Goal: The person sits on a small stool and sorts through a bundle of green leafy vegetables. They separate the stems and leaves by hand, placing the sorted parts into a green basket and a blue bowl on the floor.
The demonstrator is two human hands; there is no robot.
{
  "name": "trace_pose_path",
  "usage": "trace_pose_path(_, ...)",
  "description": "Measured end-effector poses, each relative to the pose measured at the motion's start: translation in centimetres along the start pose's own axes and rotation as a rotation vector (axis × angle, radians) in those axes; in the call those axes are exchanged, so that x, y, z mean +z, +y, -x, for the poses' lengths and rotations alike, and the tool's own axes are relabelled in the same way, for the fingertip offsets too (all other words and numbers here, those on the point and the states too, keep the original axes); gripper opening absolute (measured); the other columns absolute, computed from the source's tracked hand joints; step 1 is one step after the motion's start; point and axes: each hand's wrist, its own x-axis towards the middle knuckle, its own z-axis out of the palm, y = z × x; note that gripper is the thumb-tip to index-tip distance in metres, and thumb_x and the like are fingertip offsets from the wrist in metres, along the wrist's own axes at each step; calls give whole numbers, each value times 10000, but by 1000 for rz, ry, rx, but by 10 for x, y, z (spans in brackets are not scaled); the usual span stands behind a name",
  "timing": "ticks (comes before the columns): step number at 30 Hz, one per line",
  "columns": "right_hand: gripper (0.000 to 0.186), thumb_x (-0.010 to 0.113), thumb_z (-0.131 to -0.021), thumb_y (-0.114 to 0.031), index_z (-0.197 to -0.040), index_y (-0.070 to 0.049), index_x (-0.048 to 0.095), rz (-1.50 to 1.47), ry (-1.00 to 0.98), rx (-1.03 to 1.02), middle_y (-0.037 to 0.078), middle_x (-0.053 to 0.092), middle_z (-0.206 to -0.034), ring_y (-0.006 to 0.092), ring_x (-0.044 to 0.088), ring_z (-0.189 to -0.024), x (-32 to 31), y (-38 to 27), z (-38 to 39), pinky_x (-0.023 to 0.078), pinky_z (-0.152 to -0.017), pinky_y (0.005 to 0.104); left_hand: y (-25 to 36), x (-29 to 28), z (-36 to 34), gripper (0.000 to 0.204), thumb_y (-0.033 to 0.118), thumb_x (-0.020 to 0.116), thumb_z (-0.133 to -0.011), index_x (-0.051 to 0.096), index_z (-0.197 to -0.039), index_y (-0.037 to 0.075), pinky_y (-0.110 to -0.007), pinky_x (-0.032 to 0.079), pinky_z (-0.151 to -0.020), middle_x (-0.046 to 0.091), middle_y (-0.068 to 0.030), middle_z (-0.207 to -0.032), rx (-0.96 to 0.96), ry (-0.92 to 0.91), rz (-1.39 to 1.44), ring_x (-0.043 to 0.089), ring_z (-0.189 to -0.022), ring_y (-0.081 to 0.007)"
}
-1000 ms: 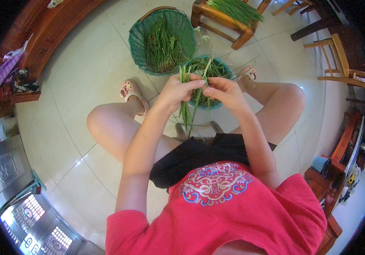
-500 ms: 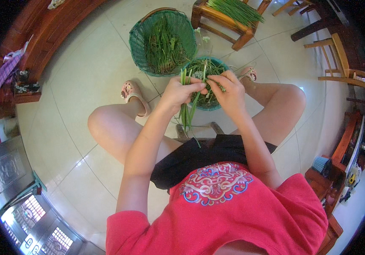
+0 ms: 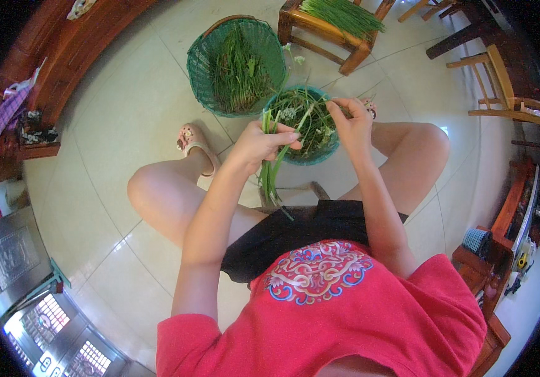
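Note:
My left hand [image 3: 259,143] is closed round a small bunch of long green leaves [image 3: 270,176], their lower ends hanging between my knees. My right hand [image 3: 353,119] is apart from it, thumb and forefinger pinched at the right rim of a smaller teal basket [image 3: 317,157]; what they hold is too small to make out. That basket holds tangled greens [image 3: 304,107] with white flower heads. Behind it to the left stands a larger green woven basket [image 3: 197,69] with many long green stalks [image 3: 238,75] inside.
A wooden stool [image 3: 351,60] beyond the baskets carries a neat green bundle [image 3: 339,19]. Wooden chairs [image 3: 499,78] stand at the upper right. Wooden furniture [image 3: 69,50] lines the left, a cluttered wooden shelf [image 3: 508,220] the right. My clogged foot [image 3: 191,141] rests on the tiled floor [image 3: 106,138].
My right hand has moved up and to the right, away from my left hand, which keeps hold of the leaves and has shifted slightly down and left.

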Motion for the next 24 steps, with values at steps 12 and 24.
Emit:
trace_pose_path(12, 238, 583, -765, -198, -903, -5, 590, -232, -185, 16, 23, 579, -718, 94, 514, -665, 14, 8, 12, 405, -634, 218, -3, -2, -5, 177, 153, 599, -747, 573, -871, 29, -163, 218, -365, 618, -64, -739, 26, -39, 108, 305, -402, -13)
trace_pose_path(24, 156, 573, -762, -128, -818, 17, 584, -605, -387, 374, -1, 559, -690, 45, 475, -627, 17, -20, 19, 380, -565, 182, 0, 15, 0, 141, 101, 646, -706, 598, -799, 8, -196, 412, -537, 614, -52, -739, 312, 150, -108, 514, -573, -68)
